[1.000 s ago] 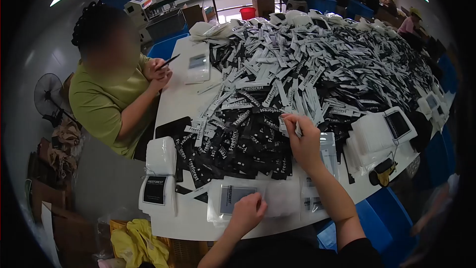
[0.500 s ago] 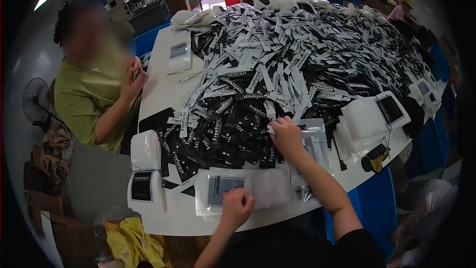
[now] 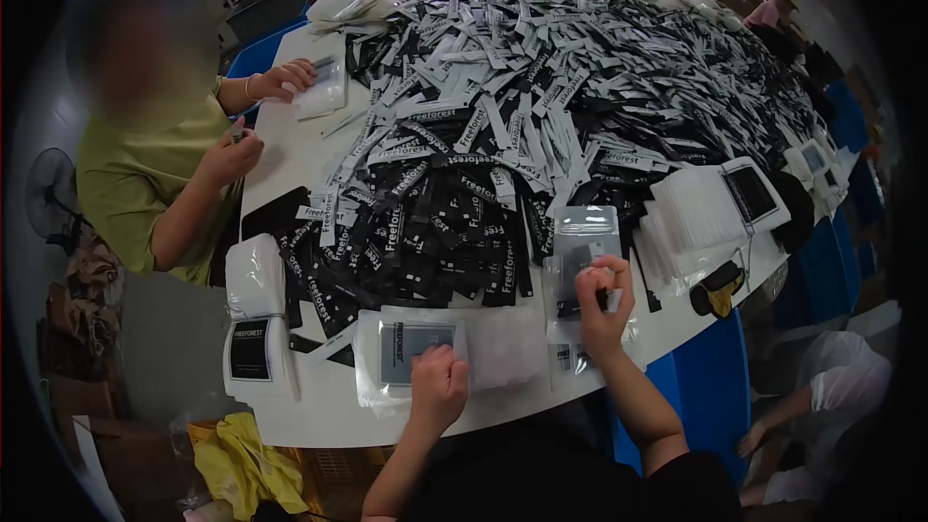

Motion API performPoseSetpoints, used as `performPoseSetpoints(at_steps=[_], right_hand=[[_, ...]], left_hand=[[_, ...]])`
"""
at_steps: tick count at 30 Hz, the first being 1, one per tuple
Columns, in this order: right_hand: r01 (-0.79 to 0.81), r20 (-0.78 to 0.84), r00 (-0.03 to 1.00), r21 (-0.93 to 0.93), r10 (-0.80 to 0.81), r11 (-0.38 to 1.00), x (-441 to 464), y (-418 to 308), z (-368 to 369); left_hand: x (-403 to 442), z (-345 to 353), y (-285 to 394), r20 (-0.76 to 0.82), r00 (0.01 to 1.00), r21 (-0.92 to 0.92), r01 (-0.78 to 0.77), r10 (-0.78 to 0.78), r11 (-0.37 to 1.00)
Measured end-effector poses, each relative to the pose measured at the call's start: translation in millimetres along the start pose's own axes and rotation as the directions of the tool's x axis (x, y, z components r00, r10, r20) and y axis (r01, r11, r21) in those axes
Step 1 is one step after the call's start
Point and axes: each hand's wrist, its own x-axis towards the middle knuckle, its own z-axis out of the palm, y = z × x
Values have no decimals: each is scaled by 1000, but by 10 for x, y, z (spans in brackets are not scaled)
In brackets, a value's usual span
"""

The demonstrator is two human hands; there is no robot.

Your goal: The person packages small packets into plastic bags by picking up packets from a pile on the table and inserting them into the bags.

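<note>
My left hand point(image 3: 441, 382) is closed over the right part of a clear bag with a grey FREEFOREST label point(image 3: 401, 353), at the table's front edge; what its fingers hold is too small to tell. My right hand point(image 3: 604, 302) is closed above another clear printed bag point(image 3: 585, 222), with a small pale piece between its fingers that I cannot make out. A translucent stack of bags point(image 3: 512, 348) lies between my hands. Beyond them spreads a big heap of black and white Freeforest strips point(image 3: 464, 164).
Tied bag stacks stand at left point(image 3: 253, 280) and right point(image 3: 710, 203). A person in green point(image 3: 145, 184) touches a bag with one hand and holds a small object in the other. Another person point(image 3: 836, 387) is at lower right. Blue bins point(image 3: 710, 377) stand below the table.
My right hand has come back from the strips toward the bag on the right. The person in green has reached out to a bag. The view has shifted.
</note>
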Motion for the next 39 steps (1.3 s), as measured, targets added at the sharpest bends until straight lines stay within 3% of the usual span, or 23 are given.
performPoseSetpoints(at_steps=[1, 3, 5, 7, 8, 10, 12, 14, 15, 17, 19, 21, 22, 23, 25, 26, 30, 32, 34, 36, 39], right_hand=[[-121, 66, 991, 9, 120, 993, -104, 44, -47], [-96, 77, 993, 28, 94, 995, -300, -26, -147], [-10, 63, 998, 64, 6, 998, -361, -112, -156], [-61, 156, 982, -282, 109, 957, -413, 43, -161], [-229, 177, 945, -244, 275, 943, -473, 150, -216], [-81, 112, 989, -164, 100, 983, -518, 41, -216], [-45, 115, 991, -169, 65, 984, -502, -6, -196], [-130, 290, 919, -415, 267, 900, -450, -1, -154], [-125, 289, 921, -416, 261, 901, -458, -5, -152], [-300, 296, 885, -227, 359, 927, -569, -50, -195], [-483, 347, 816, -30, 462, 875, -613, -166, -117], [-357, 536, 744, -185, 399, 915, -475, -477, 97], [-248, 604, 722, -230, 337, 941, -410, -563, 207], [-244, 602, 726, -229, 334, 942, -395, -547, 239], [-429, 716, 569, -162, 405, 889, -389, -488, 282], [-581, 748, 432, -197, 504, 790, -346, -472, 214], [-656, 771, 351, -202, 531, 727, -340, -552, 214], [-310, 723, 544, -298, 426, 903, -402, -712, 296], [-255, 743, 539, -304, 396, 918, -493, -619, 307], [96, 827, 504, -340, 248, 936, -503, -601, 307], [162, 824, 537, -312, 181, 936, -554, -542, 257]], left_hand=[[0, -2, -10, 5, 1000, -17, -9, 9, 1000], [12, -38, 2, 8, 1000, -31, -21, 21, 999], [-47, -128, 102, 24, 995, -99, 94, -92, 991], [-114, -223, 249, 55, 984, -140, 173, -167, 975], [-130, -256, 304, 86, 969, -181, 243, -231, 953], [-151, -264, 350, 100, 965, -257, 260, -242, 931], [-231, -247, 360, 131, 952, -322, 306, -278, 896], [-231, -234, 378, 171, 948, -412, 317, -269, 855], [-216, -234, 365, 170, 950, -413, 311, -263, 856], [-250, -204, 340, 226, 940, -451, 335, -257, 827], [-232, -179, 415, 217, 939, -457, 339, -266, 822], [-230, -107, 433, 209, 942, -458, 331, -262, 825], [-245, -31, 383, 117, 975, -431, 223, -190, 875], [-249, 8, 356, 25, 993, -393, 113, -112, 912], [-254, -70, 342, 70, 996, -326, 71, -51, 943], [-261, -124, 333, 117, 993, -260, 29, 2, 965], [-268, -216, 347, 217, 972, -388, 169, -88, 906], [-228, -155, 383, 60, 992, -128, -102, 111, 986], [-237, -185, 370, 38, 988, -139, -145, 152, 980], [-272, -186, 360, -3, 977, -125, -212, 213, 969], [-342, -198, 295, -37, 970, -26, -242, 241, 970]])
